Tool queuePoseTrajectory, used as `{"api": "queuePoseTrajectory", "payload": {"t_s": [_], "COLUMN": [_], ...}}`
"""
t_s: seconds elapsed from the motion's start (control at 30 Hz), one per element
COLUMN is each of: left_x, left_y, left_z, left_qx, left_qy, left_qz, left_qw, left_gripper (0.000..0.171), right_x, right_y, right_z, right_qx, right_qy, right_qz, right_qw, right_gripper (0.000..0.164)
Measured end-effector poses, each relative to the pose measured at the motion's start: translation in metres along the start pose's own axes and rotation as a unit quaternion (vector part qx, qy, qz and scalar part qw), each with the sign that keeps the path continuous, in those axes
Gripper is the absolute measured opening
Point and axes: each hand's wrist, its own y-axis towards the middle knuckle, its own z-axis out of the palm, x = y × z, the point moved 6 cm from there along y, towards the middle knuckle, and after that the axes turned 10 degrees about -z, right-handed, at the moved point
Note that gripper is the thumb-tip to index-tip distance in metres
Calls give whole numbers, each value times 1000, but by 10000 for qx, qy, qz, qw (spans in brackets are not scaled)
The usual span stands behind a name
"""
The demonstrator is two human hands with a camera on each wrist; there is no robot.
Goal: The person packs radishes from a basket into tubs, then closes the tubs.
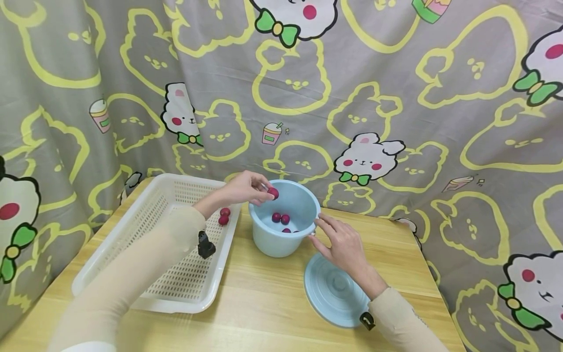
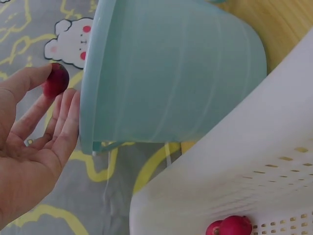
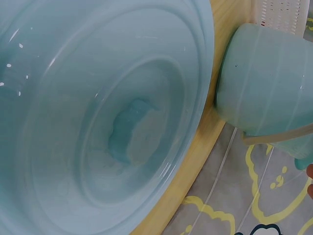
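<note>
Observed the left hand (image 1: 249, 188) pinching one small, round, dark-red fruit (image 1: 273, 193) between thumb and fingertips, above the left part of the mouth of a pale-blue, round plastic bucket (image 1: 277, 243). Recorded the right hand (image 1: 342, 243) at the bucket's right rim, fingers extended and not clenched; unable to confirm any firm hold there.

Counted at least four loose dark-red fruits (image 1: 285, 219) inside the bucket, some partly hidden by the near rim. Counted two more fruits (image 1: 223, 220), touching, near the right wall of a white, rectangular, perforated plastic basket (image 1: 191, 281); unable to inspect the part behind the left arm. Judged the transfer from basket to bucket past halfway: one to release, two to fetch, as far as visible. Noted a pale-blue, round plastic lid (image 1: 327, 293) off the bucket, flat on the wood-grain table (image 1: 259, 303), partly beneath the right wrist.

Checked edges: narrow table strip between basket and bucket; basket rim to clear with the left hand. Found a patterned grey fabric curtain (image 1: 292, 122) close behind the bucket, limiting far-side room. Found bare wood in front, between basket and lid.
</note>
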Motion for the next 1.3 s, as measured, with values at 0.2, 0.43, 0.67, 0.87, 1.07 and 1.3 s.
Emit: {"api": "queuePoseTrajectory", "payload": {"t_s": [0.2,0.43,0.67,0.87,1.07,1.3], "left_x": [-3,-6,-10,-11,-12,-12], "left_y": [6,14,14,19,19,21], "left_z": [8,20,33,40,44,45], "left_qx": [119,229,433,573,612,724], "left_qy": [75,289,589,925,1181,1255], "left_qz": [-29,-31,87,32,-137,-224], "left_qw": [9999,9993,9973,9941,9910,9892], "left_gripper": [35,32,30,29,28,26], "right_x": [0,0,0,-1,0,0], "right_y": [0,-1,-1,-1,0,1], "right_z": [0,0,0,0,-1,-1], "right_qx": [-19,72,3,-53,-2,-26], "right_qy": [21,23,-3,1,19,17], "right_qz": [8,41,1,-10,18,0], "right_qw": [10000,10000,10000,10000,10000,10000], "right_gripper": [68,68,71,70,72,71]}}
